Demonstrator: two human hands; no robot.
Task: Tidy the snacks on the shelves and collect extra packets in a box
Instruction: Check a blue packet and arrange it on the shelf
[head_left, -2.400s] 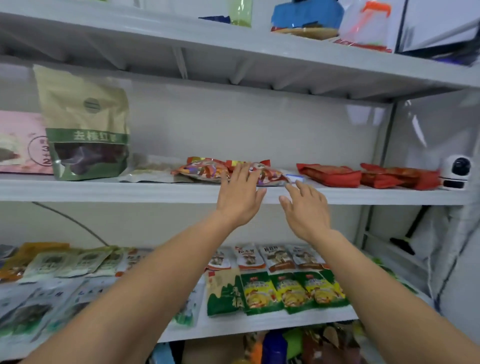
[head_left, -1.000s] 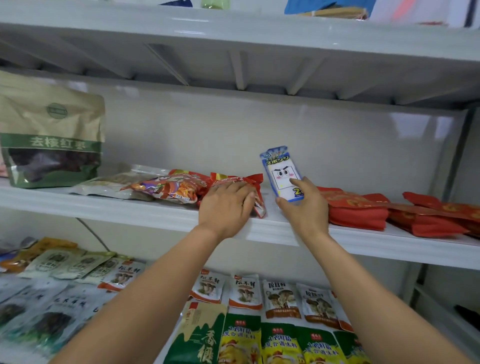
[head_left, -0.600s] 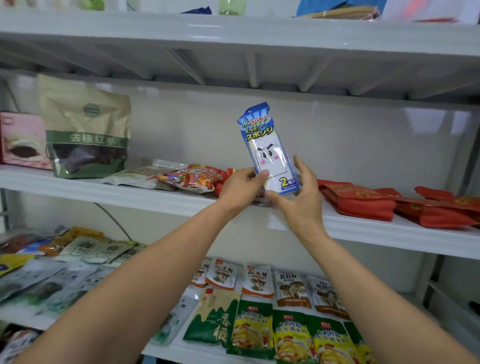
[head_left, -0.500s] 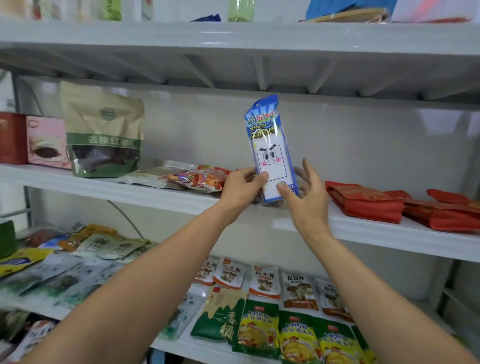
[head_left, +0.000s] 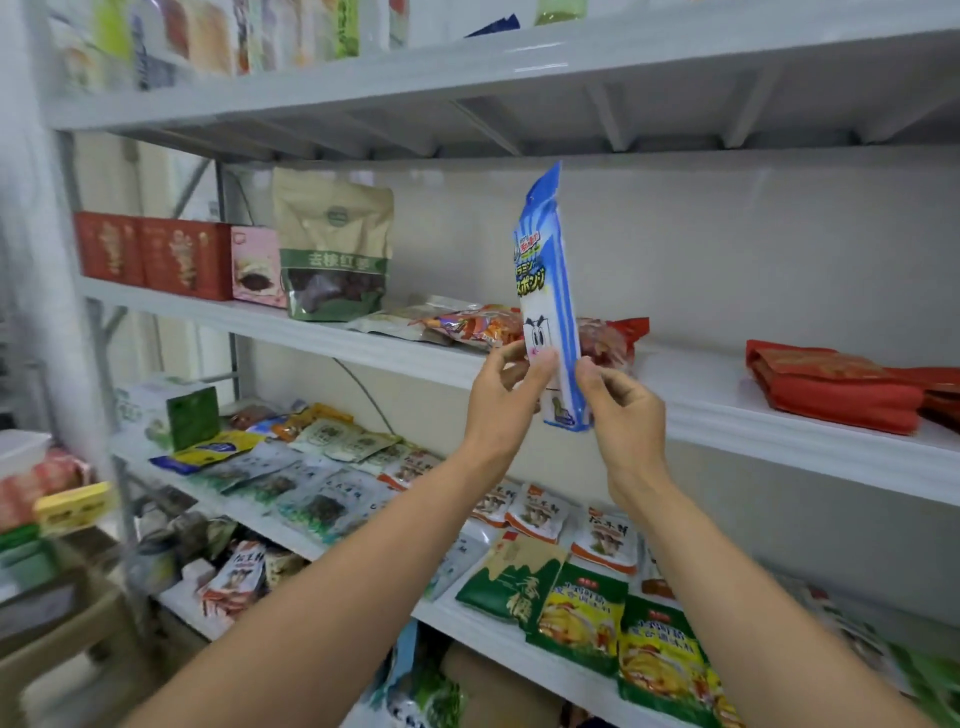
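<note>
Swung the blue-and-white packet (head_left: 545, 280) edge-on since a moment ago, pinching its lower end between left hand (head_left: 501, 400) thumb and curled fingers and right hand (head_left: 626, 415) fingertips, long axis upright above both grips, just off the middle shelf (head_left: 701, 384), neither hand nearer.

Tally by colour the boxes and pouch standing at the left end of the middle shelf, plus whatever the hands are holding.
Red boxes: 2
Pink box: 1
Tan and green pouch: 1
Blue and white packet, pinched by the left hand and the right hand: 1
Total: 5
</note>
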